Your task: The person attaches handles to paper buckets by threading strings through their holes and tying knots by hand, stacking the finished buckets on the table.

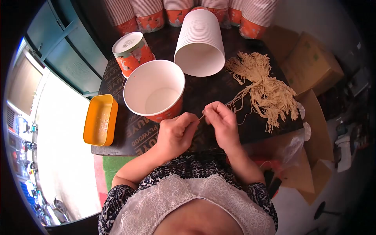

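Observation:
My left hand (177,133) and my right hand (221,122) meet near the front edge of the table, both with fingers pinched closed. A thin beige string (202,115) runs between their fingertips. Just beyond my left hand stands an open paper bucket (154,92), white inside and orange outside. To the right of my right hand lies a loose bundle of beige strings (268,92), with several strands trailing toward that hand.
A nested stack of white paper buckets (199,43) lies tilted at the back. Beside it an orange bucket (135,56) stands upside down. A yellow plastic box (100,120) sits at the left table edge. Wrapped bucket stacks (150,17) line the back; cardboard boxes (315,62) are at right.

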{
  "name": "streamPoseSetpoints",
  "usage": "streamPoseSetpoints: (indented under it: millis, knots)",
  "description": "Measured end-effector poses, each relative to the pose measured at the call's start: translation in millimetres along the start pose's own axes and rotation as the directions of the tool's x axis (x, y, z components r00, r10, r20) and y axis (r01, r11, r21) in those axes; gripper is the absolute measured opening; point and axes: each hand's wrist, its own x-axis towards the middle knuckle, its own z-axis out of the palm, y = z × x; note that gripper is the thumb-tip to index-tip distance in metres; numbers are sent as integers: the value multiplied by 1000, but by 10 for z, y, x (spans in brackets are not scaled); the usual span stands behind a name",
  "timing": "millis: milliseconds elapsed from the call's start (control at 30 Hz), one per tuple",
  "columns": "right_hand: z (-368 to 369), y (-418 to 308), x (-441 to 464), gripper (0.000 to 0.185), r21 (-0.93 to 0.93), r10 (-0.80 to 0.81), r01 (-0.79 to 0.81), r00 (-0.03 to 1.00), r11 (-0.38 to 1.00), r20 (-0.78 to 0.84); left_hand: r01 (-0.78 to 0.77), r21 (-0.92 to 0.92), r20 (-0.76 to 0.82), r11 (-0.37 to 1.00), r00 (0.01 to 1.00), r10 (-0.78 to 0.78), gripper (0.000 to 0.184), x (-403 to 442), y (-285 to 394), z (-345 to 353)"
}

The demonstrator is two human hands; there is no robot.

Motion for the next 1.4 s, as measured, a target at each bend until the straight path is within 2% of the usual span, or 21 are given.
streamPoseSetpoints:
  millis: [33,67,100,133,167,233,333,433,533,633,667,900,1000,1300,1400]
  knots:
    - [12,-20,11,9,-320,-254,225,966,920,-53,2,-1,18,1000,1000,-2,10,-1,34,-50]
    - [40,-62,33,10,-608,-496,383,868,695,-20,5,0,36,1000,999,-5,10,-2,62,-107]
    - [68,-111,41,13,-817,-683,448,724,364,93,9,2,53,1000,999,-9,10,-4,99,-168]
    - [84,-157,7,22,-752,-659,499,743,430,117,13,27,79,1000,997,-15,10,0,151,-229]
    - [98,-214,-2,23,-661,-638,571,749,487,176,18,43,99,999,995,-22,10,3,183,-275]
    - [151,-177,-92,19,-388,-439,477,879,789,187,31,75,145,997,988,-42,10,-9,230,-359]
    - [208,-237,-164,12,-352,-397,441,897,826,194,-9,130,175,991,984,-14,10,-4,257,-453]
    - [238,-241,-100,8,-319,-504,547,837,774,213,-20,119,193,993,981,-3,8,40,281,-548]
    - [313,-165,-25,10,-306,-469,456,882,835,35,176,114,38,978,983,-181,7,30,354,-703]
    - [357,-85,99,12,-311,-458,424,888,850,-42,174,79,-117,981,979,-165,7,53,355,-840]
    - [371,-63,127,12,-321,-478,439,877,839,-51,125,99,-137,987,984,-111,7,69,324,-876]
    - [446,-14,225,17,-363,-512,459,856,811,-63,182,160,-163,970,974,-156,6,148,255,-1017]
    - [442,-12,236,17,-368,-499,448,865,815,-54,135,158,-205,978,973,-101,4,180,176,-1004]
    - [455,-15,280,15,-372,-473,430,880,823,-30,229,139,-155,963,966,-207,5,243,212,-989]
    - [469,-22,309,14,-380,-480,437,877,815,-21,208,230,-123,951,975,-184,7,309,212,-999]
